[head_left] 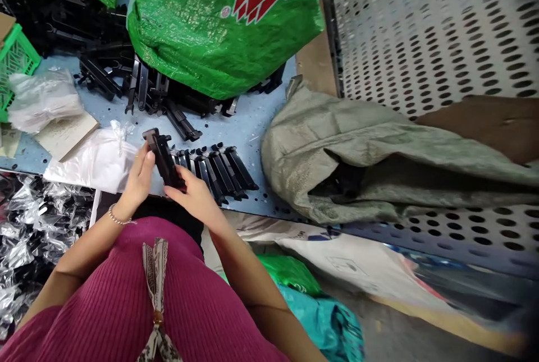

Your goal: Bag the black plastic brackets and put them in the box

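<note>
Blue desk (240,126), green bag (189,31) at far side. Black piece (162,159) held between half-curled left hand (140,177) and right hand (197,195) pinching near end; long axis far-left to near-right. Row of pieces (242,169) just right, right hand nearer.

Loc: wkshop | blk parts (99,74) piled on blue bench (240,129) | grn sack (181,25) | bagged pcs (27,227)

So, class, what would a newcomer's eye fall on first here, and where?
First, the large green bag with its red emblem, at the top, near loose black parts on the blue table. Below it, the left hand and right hand hold a black piece beside a row of others.
</note>
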Demonstrator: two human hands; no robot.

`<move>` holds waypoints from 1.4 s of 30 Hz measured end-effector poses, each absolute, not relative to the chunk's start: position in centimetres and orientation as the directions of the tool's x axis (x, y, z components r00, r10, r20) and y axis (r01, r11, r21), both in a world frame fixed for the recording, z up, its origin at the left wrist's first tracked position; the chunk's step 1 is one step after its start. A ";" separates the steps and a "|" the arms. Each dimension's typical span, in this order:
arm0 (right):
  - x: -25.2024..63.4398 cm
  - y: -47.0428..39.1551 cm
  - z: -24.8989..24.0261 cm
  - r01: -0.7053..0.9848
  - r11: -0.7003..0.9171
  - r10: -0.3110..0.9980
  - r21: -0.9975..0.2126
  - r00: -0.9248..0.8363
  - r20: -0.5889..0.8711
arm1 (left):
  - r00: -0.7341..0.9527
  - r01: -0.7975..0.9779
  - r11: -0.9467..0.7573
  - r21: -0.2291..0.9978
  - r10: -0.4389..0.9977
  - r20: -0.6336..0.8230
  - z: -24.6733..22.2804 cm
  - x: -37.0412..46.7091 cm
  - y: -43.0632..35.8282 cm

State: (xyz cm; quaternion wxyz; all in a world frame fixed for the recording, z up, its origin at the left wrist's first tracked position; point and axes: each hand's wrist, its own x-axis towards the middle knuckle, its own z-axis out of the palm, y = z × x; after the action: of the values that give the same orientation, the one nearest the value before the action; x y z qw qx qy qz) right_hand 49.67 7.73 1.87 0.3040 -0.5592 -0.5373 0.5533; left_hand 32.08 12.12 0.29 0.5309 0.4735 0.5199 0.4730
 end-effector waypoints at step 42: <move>41.0 8.9 0.4 -0.276 -0.631 0.736 -0.725 -0.509 -0.446 | 0.523 0.518 -0.598 0.612 0.787 0.327 1.8 20.9 6.9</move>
State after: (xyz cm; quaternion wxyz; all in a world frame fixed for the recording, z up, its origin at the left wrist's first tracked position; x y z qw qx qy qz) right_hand 41.02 8.87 0.42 0.3100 -0.3864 -0.2974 0.8162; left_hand 20.91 6.91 1.81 0.2263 0.8428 0.3871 0.2977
